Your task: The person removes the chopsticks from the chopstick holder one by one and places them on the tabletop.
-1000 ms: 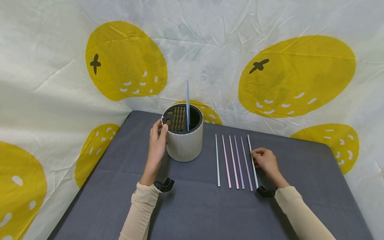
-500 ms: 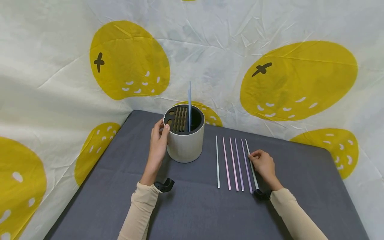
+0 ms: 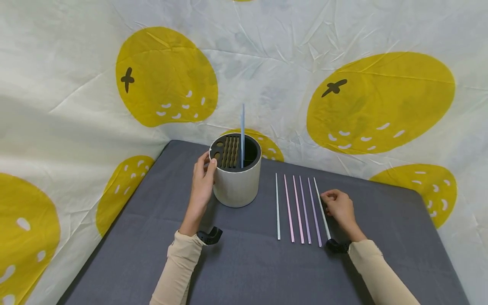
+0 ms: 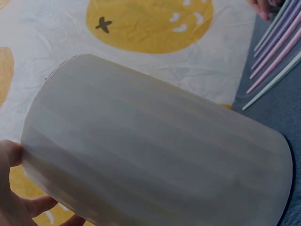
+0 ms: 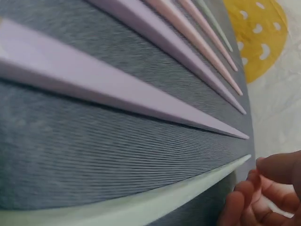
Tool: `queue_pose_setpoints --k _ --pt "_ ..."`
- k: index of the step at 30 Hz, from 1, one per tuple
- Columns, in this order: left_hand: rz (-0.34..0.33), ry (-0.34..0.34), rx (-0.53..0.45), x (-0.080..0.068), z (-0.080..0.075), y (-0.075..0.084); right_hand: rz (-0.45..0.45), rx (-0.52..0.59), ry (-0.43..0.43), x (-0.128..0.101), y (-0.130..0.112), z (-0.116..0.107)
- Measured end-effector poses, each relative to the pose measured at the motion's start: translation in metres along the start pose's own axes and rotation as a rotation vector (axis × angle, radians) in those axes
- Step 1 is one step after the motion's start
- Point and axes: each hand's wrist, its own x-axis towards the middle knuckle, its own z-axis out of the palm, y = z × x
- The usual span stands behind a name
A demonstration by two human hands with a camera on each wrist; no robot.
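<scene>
One blue stick already stands in the holder near the table's far edge, steadied by the left hand, fingers curled round its side; five sticks remain flat toward the right edge; the right hand pinches the outermost pale stick.

Lower part of blue stick hidden inside holder. Holder rim cut off in left wrist view. Right hand cropped, blurred in right wrist view.
</scene>
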Motion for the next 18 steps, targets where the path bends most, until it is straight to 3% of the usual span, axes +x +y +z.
queue_pose_setpoints --k 8,14,18 --pt "0.017 0.020 0.004 0.001 0.001 -0.006 -0.156 0.125 -0.070 0.014 -0.024 -0.002" --pt "0.024 0.022 0.010 0.004 0.002 -0.005 -0.321 0.151 -0.140 0.022 -0.061 0.005" --pt "0.023 0.020 0.019 0.004 0.001 -0.005 -0.371 0.193 -0.208 0.024 -0.090 0.012"
